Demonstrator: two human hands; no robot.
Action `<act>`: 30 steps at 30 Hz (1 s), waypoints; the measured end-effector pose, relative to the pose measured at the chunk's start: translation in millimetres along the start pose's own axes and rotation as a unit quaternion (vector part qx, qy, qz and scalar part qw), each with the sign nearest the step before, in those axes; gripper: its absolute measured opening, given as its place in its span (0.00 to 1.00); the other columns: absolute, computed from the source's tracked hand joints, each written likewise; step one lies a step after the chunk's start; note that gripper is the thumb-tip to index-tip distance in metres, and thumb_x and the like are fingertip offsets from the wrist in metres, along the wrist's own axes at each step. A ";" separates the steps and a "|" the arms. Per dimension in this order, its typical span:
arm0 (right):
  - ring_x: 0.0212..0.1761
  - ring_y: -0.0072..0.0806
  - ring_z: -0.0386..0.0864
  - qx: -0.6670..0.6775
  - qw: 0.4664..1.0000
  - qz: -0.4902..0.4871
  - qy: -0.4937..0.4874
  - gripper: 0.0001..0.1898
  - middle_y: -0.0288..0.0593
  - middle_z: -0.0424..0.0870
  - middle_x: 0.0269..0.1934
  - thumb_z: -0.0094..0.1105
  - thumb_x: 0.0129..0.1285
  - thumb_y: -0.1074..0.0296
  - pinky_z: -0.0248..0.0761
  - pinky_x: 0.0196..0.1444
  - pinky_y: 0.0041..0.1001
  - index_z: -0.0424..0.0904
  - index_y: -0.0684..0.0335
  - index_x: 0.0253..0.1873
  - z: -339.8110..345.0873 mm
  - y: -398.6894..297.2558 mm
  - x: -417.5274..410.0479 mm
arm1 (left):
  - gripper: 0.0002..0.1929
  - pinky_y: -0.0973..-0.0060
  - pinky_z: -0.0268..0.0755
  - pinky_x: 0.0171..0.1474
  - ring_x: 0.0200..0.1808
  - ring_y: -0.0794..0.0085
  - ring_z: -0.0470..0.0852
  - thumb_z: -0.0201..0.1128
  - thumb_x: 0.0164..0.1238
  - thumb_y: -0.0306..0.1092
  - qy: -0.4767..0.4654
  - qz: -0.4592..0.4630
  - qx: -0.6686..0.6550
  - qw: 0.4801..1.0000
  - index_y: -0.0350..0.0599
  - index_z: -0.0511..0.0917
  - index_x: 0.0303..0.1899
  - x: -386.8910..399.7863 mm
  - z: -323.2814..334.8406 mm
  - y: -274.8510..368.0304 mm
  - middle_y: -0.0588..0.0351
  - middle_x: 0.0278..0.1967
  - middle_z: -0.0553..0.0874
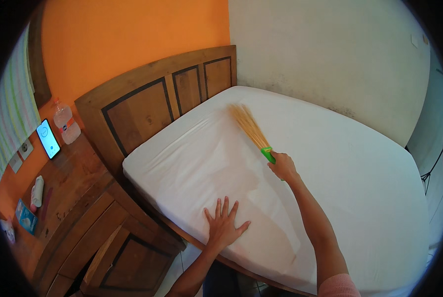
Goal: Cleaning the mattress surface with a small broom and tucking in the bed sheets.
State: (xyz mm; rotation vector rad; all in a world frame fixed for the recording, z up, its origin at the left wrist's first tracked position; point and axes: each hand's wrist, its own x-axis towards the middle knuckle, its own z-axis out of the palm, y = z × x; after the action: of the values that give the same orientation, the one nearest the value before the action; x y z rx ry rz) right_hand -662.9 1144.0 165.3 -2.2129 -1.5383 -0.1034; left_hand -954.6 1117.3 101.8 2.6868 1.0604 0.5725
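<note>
My right hand [284,166] is closed around the green handle of a straw bed broom [249,124]. The bristles reach up and left over the white fitted sheet [340,159], towards the headboard, their tips blurred. On the near part of the bed my left hand [224,226] lies palm down with its fingers spread, holding nothing. Creases run across the sheet on the headboard side, and the fabric near my left hand looks slightly darker in patches.
A wooden headboard [140,115] stands against the orange wall. At the left, a wooden cabinet [84,163] bears a lit phone [48,139], a plastic bottle [66,122], a white tube [38,191] and a blue packet [26,217]. Its lower door hangs ajar beside the bed.
</note>
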 end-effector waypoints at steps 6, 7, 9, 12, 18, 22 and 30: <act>0.38 0.52 0.81 0.012 0.959 -0.224 -0.174 0.28 0.57 0.80 0.38 0.64 0.58 0.62 0.76 0.42 0.43 0.72 0.58 0.64 38.9 -83.3 -69.0 | 0.41 0.28 0.33 0.66 0.76 0.47 0.47 0.53 0.63 0.67 -0.026 -0.020 0.019 0.999 0.49 0.62 0.71 -10.5 -5.1 -14.8 0.42 0.74 0.54; 0.39 0.51 0.81 0.049 0.935 -0.281 -0.213 0.29 0.57 0.79 0.38 0.64 0.59 0.62 0.75 0.42 0.43 0.70 0.56 0.66 21.8 -96.7 -82.5 | 0.40 0.27 0.34 0.65 0.76 0.47 0.47 0.52 0.65 0.66 -0.044 -0.019 0.024 0.999 0.49 0.61 0.71 -14.0 -10.3 -14.8 0.42 0.74 0.54; 0.37 0.51 0.80 0.095 0.914 -0.341 -0.197 0.29 0.55 0.79 0.36 0.63 0.61 0.61 0.74 0.40 0.42 0.70 0.54 0.67 -0.2 -91.3 -85.0 | 0.39 0.27 0.35 0.65 0.76 0.46 0.48 0.52 0.66 0.65 -0.027 -0.006 0.020 0.999 0.51 0.61 0.72 -22.0 -7.4 -18.7 0.41 0.74 0.54; 0.36 0.52 0.80 0.102 0.964 -0.216 -0.121 0.27 0.57 0.80 0.35 0.62 0.60 0.60 0.74 0.41 0.43 0.72 0.53 0.66 -18.9 -58.7 -67.5 | 0.37 0.25 0.35 0.64 0.75 0.44 0.48 0.51 0.68 0.62 -0.006 -0.001 0.031 1.000 0.53 0.60 0.72 -39.4 -3.5 -10.6 0.41 0.74 0.54; 0.38 0.52 0.81 0.086 0.967 -0.182 -0.157 0.28 0.58 0.81 0.37 0.62 0.58 0.62 0.74 0.43 0.43 0.73 0.58 0.65 20.9 -38.1 -87.0 | 0.33 0.23 0.35 0.62 0.75 0.40 0.46 0.49 0.70 0.59 -0.014 -0.001 0.037 0.999 0.55 0.62 0.72 -66.5 -11.3 -4.3 0.40 0.74 0.53; 0.33 0.49 0.78 0.150 0.937 -0.245 -0.199 0.26 0.55 0.80 0.34 0.65 0.59 0.65 0.73 0.39 0.39 0.75 0.61 0.63 -35.1 -78.9 -129.8 | 0.32 0.28 0.36 0.65 0.75 0.43 0.48 0.51 0.69 0.58 -0.071 0.012 -0.022 0.997 0.55 0.64 0.70 -76.4 -32.3 -19.5 0.43 0.74 0.55; 0.44 0.41 0.82 0.133 0.980 0.032 0.144 0.27 0.56 0.83 0.46 0.67 0.57 0.76 0.74 0.47 0.35 0.74 0.67 0.62 -119.0 66.0 -195.2 | 0.20 0.66 0.70 0.61 0.56 0.54 0.80 0.63 0.65 0.40 0.137 -0.104 -0.232 0.958 0.38 0.78 0.55 -8.3 -95.9 -114.1 0.42 0.52 0.83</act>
State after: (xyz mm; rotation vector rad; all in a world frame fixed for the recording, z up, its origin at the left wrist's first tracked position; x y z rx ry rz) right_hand -654.8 907.7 192.3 -1.9385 -1.2439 -0.1777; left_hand -1070.6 1198.0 150.1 2.1042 1.0906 1.0272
